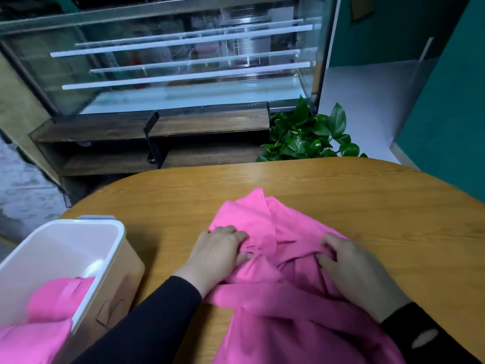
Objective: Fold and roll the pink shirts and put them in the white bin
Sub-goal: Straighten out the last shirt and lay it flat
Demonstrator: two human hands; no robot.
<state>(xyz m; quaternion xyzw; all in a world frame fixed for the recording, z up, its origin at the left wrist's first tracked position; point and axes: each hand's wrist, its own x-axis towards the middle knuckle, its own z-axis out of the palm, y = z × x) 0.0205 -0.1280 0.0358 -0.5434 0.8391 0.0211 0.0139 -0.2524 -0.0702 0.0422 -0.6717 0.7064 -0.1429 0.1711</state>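
A crumpled pink shirt point(275, 298) lies on the wooden table point(341, 195) in front of me. My left hand point(217, 253) rests on its left part with fingers curled into the bunched cloth. My right hand point(357, 274) grips a fold of the same shirt on the right side. The white bin point(115, 248) stands at the table's left edge, and pink cloth point(52, 300) lies in its near end and spills over toward the bottom left.
Beyond the table stands a glass display case point(183, 61) on a dark wooden base. A green leafy plant point(307, 135) sits on the floor behind the table's far edge. A teal wall point(451, 101) rises at the right.
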